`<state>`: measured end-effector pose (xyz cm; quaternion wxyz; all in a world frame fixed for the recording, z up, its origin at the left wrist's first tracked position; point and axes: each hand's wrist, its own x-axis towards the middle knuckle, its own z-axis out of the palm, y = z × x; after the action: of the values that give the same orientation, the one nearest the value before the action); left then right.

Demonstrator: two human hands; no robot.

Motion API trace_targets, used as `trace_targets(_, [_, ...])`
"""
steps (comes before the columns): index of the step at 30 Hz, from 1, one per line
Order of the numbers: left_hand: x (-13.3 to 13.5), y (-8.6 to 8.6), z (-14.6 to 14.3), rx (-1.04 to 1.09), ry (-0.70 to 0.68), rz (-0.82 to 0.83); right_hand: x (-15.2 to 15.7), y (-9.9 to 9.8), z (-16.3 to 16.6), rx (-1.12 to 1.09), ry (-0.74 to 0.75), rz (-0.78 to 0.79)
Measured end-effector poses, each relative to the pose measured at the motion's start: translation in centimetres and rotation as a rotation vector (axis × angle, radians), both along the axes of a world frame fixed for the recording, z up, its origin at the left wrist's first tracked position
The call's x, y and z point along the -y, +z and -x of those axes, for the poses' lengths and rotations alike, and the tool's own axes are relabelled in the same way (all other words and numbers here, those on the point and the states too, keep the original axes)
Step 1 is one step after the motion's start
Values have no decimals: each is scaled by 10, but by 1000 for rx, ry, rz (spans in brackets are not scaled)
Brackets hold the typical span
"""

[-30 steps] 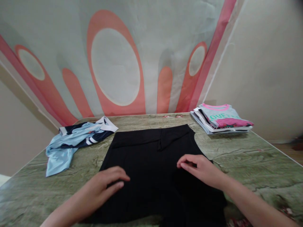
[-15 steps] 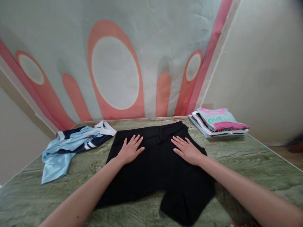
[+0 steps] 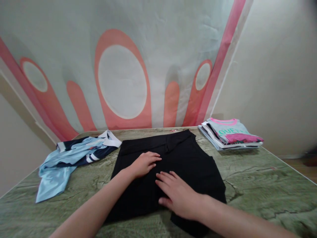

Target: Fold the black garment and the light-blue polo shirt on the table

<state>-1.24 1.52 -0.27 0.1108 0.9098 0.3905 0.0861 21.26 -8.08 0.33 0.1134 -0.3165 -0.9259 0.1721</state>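
A black garment (image 3: 138,148), which looks like a shirt, lies spread on the table in front of me, its far edge partly folded over. Flat on its middle rests my left hand (image 3: 145,163), fingers stretched out to the right and holding nothing. My right hand (image 3: 179,195) is lower and nearer to me, over the front part of the cloth, with its fingers extended and grasping nothing. That hand and forearm cover part of the garment's near right portion, where a sleeve-like piece sticks out toward me.
On the left lies a crumpled light blue and navy shirt (image 3: 81,152) with a white collar. A stack of folded clothes (image 3: 235,135), topped by a grey and pink shirt, sits at the back right. The wood-patterned table (image 3: 257,178) meets a patterned wall (image 3: 158,66) behind.
My right hand has moved left and toward me across the black garment. My left hand has shifted slightly right and nearer, its fingers now pointing right. The view has tilted up a little.
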Motion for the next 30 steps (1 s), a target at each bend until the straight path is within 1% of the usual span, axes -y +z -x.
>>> trace_targets(1, [-1, -1, 1, -2, 7, -8, 13, 1, 3, 11, 37, 21])
trace_targets(3, [0, -5, 4, 6, 11, -19, 30, 5, 2, 34, 188, 85])
trace_targets(4, [1, -7, 5, 14, 10, -23, 32, 8, 0, 35, 266, 125])
trace_targets(5, [3, -9, 5, 19, 10, -29, 30, 12, -1, 22, 311, 159])
trace_targets(6, [5, -11, 5, 18, 13, -36, 25, 17, -3, -8, 298, 176])
trace_targets(7, [7, -12, 4, 9, 18, -43, 17, 20, -4, -43, 232, 171])
trace_targets(10, [13, -13, -1, -46, 45, -54, -5, 21, -4, -66, -74, 68])
trace_targets(11, [17, -12, -2, -66, 53, -50, -7, 19, -4, -32, -134, 34])
trace_targets(12, [23, -9, -2, -85, 59, -41, -5, 17, -4, 10, -154, 11])
trace_targets(13, [32, -6, -2, -101, 60, -26, 1, 16, -6, 49, -138, 6])
trace_targets(14, [42, -1, -1, -112, 55, 0, 9, 16, -8, 76, -84, 15])
trace_targets(16, [66, 14, 3, -116, 16, 89, 26, 22, -16, 89, 113, 88])
trace_targets(17, [78, 25, 5, -108, -19, 156, 31, 28, -20, 76, 217, 146])
trace_targets(18, [89, 36, 6, -91, -59, 233, 31, 33, -23, 52, 286, 198])
trace_targets(19, [96, 48, 6, -66, -101, 317, 26, 37, -26, 17, 298, 229])
trace_targets(20, [100, 57, 5, -30, -131, 388, 16, 39, -29, -23, 247, 227])
trace_targets(21, [100, 65, 4, 10, -139, 428, 3, 39, -31, -61, 138, 191])
trace_targets(22, [97, 68, 2, 44, -117, 428, -12, 35, -33, -87, 2, 120])
trace_targets(23, [92, 68, 0, 62, -64, 391, -26, 29, -34, -93, -134, 38])
trace_targets(24, [87, 63, -1, 55, 13, 329, -38, 22, -36, -63, -237, -21])
trace_targets(25, [82, 56, 0, 25, 99, 261, -45, 15, -39, -18, -294, -47])
trace_targets(26, [80, 47, 3, -24, 173, 206, -46, 8, -42, 27, -312, -51])
trace_targets(27, [80, 38, 7, -78, 221, 175, -41, 3, -47, 65, -300, -34])
trace_targets(29, [91, 25, 20, -157, 226, 170, -16, -1, -58, 97, -221, 28])
trace_targets(30, [101, 23, 27, -174, 191, 191, 1, 2, -64, 92, -170, 63])
